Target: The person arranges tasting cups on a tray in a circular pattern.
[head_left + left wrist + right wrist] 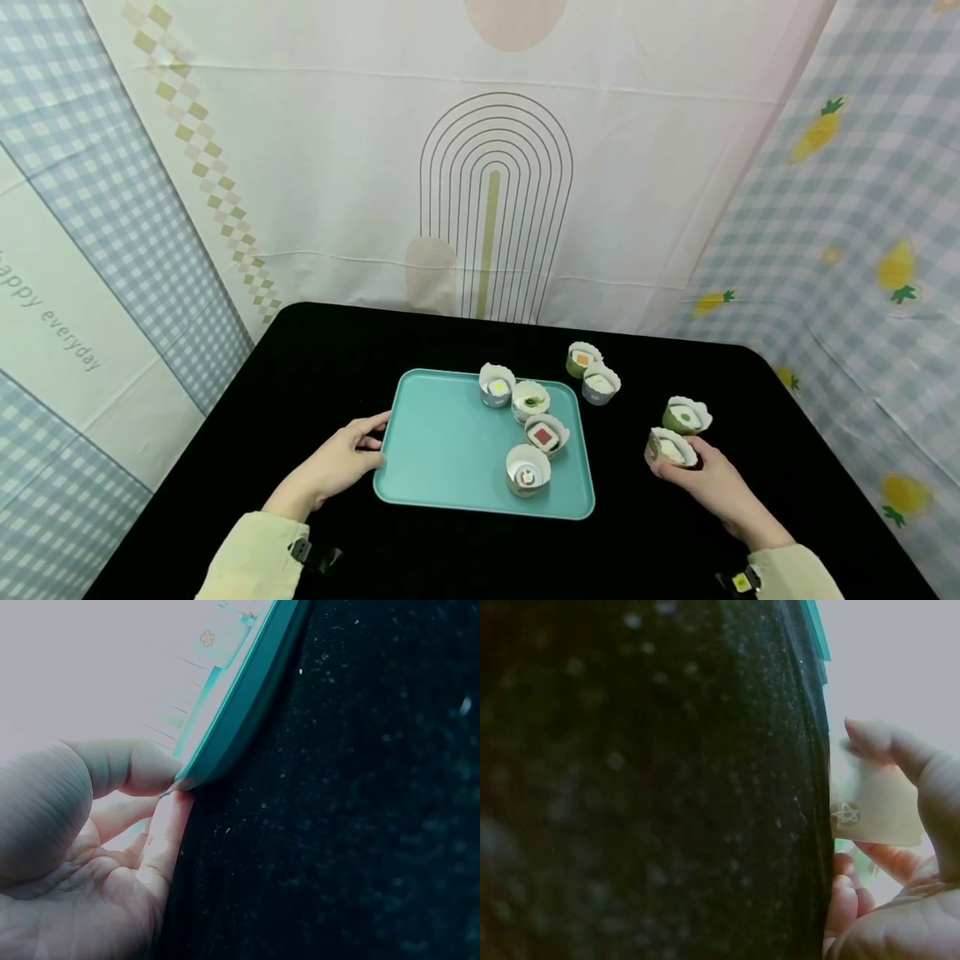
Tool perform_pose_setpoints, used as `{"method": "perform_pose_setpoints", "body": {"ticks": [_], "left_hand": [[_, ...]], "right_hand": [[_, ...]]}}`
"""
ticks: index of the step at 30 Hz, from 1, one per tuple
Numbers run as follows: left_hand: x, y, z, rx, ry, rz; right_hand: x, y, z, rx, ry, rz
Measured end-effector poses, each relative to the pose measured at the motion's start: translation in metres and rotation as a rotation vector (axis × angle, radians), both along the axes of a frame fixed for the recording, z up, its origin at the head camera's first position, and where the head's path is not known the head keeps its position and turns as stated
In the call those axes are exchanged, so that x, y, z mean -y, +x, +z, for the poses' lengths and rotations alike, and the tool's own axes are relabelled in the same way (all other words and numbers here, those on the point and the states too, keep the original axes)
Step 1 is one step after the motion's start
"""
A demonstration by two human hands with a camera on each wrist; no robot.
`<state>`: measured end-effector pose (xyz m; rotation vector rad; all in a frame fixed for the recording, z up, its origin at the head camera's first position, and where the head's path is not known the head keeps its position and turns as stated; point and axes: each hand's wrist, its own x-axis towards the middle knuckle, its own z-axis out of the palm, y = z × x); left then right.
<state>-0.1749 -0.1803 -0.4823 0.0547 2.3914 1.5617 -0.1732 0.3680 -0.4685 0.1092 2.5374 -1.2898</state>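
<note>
My left hand (337, 460) pinches the left rim of a turquoise tray (446, 450); in the left wrist view the thumb and a finger (166, 825) meet at the tray's edge. On the tray's right half stand several scalloped paper cups, one of them a front cup (527, 483) with a small sushi-like piece inside. To the right of the tray, my right hand (716, 483) holds a paper cup (666, 450) with a whitish piece in it, thumb on the near side. The right wrist view shows the pale wall of this cup (881, 802) between thumb and fingers.
Just behind the held cup is a green paper cup (684, 417). Two more, a green cup (581, 360) and a grey cup (600, 386), stand beyond the tray's back right corner. A black cloth (315, 367) covers the table, with patterned curtains (337, 167) around it.
</note>
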Motion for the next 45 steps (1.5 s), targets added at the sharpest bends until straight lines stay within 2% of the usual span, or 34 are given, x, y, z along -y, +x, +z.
{"method": "perform_pose_setpoints", "body": {"ticks": [7,15,26,33,41,45], "left_hand": [[-0.002,0.000,0.000,-0.002,-0.009,0.000],[-0.002,0.001,0.000,0.022,-0.004,0.003],[0.002,-0.001,-0.001,0.008,-0.012,0.000],[0.002,-0.001,-0.002,0.006,-0.006,-0.001],[0.001,0.000,-0.002,-0.001,-0.009,0.005],[0.001,0.000,-0.001,-0.002,-0.012,0.004]], "right_hand": [[-0.002,0.004,0.001,-0.008,0.044,-0.017],[0.004,0.008,0.006,-0.064,0.068,-0.025],[0.044,0.008,0.021,-0.216,0.015,-0.029],[0.067,0.005,0.026,-0.293,0.034,-0.010],[0.085,0.004,0.027,-0.292,-0.040,0.032],[0.095,0.003,0.027,-0.303,-0.026,0.053]]}}
